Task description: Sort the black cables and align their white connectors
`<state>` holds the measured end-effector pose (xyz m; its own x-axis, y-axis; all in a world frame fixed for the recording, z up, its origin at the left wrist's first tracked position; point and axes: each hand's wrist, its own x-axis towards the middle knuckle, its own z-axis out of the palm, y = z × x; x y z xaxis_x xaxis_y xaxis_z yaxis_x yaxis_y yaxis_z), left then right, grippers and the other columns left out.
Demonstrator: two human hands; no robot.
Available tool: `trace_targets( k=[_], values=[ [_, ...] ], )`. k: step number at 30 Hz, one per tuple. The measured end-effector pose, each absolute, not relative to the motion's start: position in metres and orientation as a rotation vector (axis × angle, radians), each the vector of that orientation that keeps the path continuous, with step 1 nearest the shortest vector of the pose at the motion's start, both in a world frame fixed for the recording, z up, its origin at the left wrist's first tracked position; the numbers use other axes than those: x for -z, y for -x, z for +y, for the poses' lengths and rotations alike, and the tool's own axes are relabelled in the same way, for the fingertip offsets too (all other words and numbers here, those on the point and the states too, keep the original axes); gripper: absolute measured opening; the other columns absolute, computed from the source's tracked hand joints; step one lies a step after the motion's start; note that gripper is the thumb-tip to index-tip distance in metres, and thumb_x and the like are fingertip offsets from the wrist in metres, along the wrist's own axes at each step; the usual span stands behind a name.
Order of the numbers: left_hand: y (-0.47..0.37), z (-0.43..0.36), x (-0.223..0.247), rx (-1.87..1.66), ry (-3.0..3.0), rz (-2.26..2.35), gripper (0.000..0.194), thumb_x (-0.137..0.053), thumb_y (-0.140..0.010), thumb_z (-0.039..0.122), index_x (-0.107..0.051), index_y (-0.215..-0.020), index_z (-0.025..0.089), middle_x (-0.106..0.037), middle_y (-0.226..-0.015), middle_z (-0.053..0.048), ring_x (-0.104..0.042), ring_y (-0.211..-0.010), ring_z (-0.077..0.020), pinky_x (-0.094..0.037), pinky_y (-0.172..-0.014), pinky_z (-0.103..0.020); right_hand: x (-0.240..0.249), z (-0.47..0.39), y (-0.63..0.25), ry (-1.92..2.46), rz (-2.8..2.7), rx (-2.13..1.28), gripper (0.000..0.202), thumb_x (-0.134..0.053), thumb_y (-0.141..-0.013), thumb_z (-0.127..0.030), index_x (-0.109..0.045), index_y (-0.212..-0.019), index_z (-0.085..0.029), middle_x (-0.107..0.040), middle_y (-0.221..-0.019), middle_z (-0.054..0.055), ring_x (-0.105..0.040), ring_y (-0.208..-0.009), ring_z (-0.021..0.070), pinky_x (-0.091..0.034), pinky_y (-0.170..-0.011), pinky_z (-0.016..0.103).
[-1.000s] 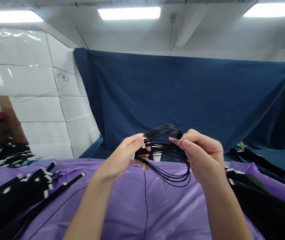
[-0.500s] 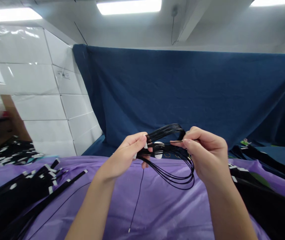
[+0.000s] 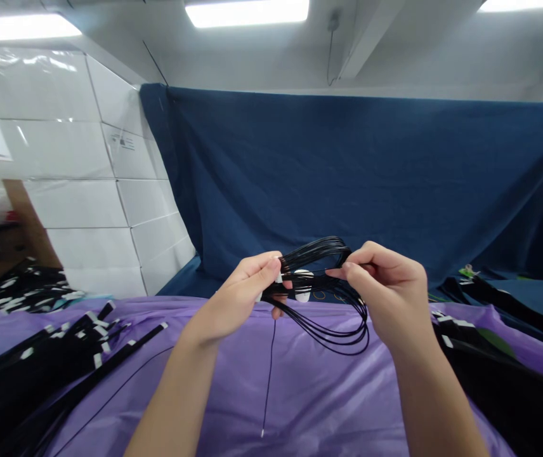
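A looped bundle of thin black cables point(image 3: 321, 249) is held up between my two hands. My left hand point(image 3: 243, 293) is closed round its left end, where white pieces show at the thumb. My right hand point(image 3: 385, 285) pinches at the right side of the loops, thumb and forefinger pressed together on black cable. Lower loops hang down between the hands. One loose cable end point(image 3: 268, 387) with a pale tip dangles below my left hand, over the purple cloth point(image 3: 328, 406).
Black cable bundles with white ends point(image 3: 81, 336) lie at the left, and black lengths point(image 3: 500, 374) at the right. White boxes point(image 3: 85, 203) are stacked at the back left. A blue curtain point(image 3: 347, 165) hangs behind.
My right hand has shifted slightly left, toward my left hand. The dangling cable end has swung right and a little up. My left hand keeps its hold.
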<state>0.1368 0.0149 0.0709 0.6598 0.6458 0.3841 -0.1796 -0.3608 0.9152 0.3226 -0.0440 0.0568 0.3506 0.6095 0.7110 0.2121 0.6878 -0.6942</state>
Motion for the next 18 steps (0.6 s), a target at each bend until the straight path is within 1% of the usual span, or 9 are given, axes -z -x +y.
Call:
trace_targets(
  k=[3, 8, 12, 15, 18],
  values=[
    [-0.1368, 0.0142, -0.0708, -0.903, -1.751, 0.404, 0.033, -0.047, -0.094, 0.043, -0.057, -0.082, 0.015, -0.051, -0.079, -0.003, -0.055, -0.064, -0.0117, -0.049, -0.051, -0.023, -0.0566, -0.0440, -0.3229, 0.863, -1.250, -0.218, 0.013, -0.063, -0.074, -0.012, -0.061, -0.063, -0.017, -0.040, -0.057, -0.005, -0.036, -0.055, 0.0079, -0.042, -0.055, 0.024],
    [-0.1380, 0.0151, -0.0708, -0.904, -1.769, 0.426, 0.034, -0.046, -0.094, 0.044, -0.055, -0.080, 0.015, -0.051, -0.080, -0.003, -0.054, -0.063, -0.0115, -0.048, -0.052, -0.023, -0.0579, -0.0475, -0.3259, 0.951, -1.427, -0.030, 0.012, -0.061, -0.077, -0.010, -0.064, -0.069, -0.017, -0.052, -0.065, -0.001, -0.047, -0.061, 0.0103, -0.038, -0.056, 0.025],
    [-0.1401, 0.0147, -0.0709, -0.876, -1.809, 0.444, 0.034, -0.043, -0.095, 0.046, -0.051, -0.080, 0.016, -0.051, -0.081, -0.002, -0.052, -0.065, -0.0115, -0.047, -0.053, -0.023, -0.0594, -0.0480, -0.3249, 0.970, -1.588, 0.037, 0.010, -0.064, -0.081, -0.016, -0.072, -0.077, -0.020, -0.058, -0.068, 0.000, -0.050, -0.062, 0.0103, -0.039, -0.056, 0.025],
    [-0.1417, 0.0143, -0.0703, -0.837, -1.830, 0.428, 0.035, -0.043, -0.095, 0.047, -0.050, -0.080, 0.016, -0.049, -0.081, -0.001, -0.050, -0.064, -0.0107, -0.047, -0.056, -0.024, -0.0597, -0.0468, -0.3217, 0.974, -1.634, 0.061, 0.008, -0.067, -0.082, -0.018, -0.074, -0.077, -0.021, -0.061, -0.068, -0.001, -0.053, -0.063, 0.0099, -0.042, -0.058, 0.024],
    [-0.1436, 0.0150, -0.0685, -0.816, -1.820, 0.402, 0.036, -0.043, -0.095, 0.047, -0.050, -0.080, 0.016, -0.048, -0.080, 0.000, -0.049, -0.064, -0.0103, -0.046, -0.056, -0.024, -0.0595, -0.0453, -0.3187, 0.968, -1.640, 0.078, 0.010, -0.068, -0.082, -0.016, -0.073, -0.075, -0.021, -0.063, -0.068, -0.002, -0.053, -0.064, 0.0089, -0.043, -0.062, 0.023]
  ],
)
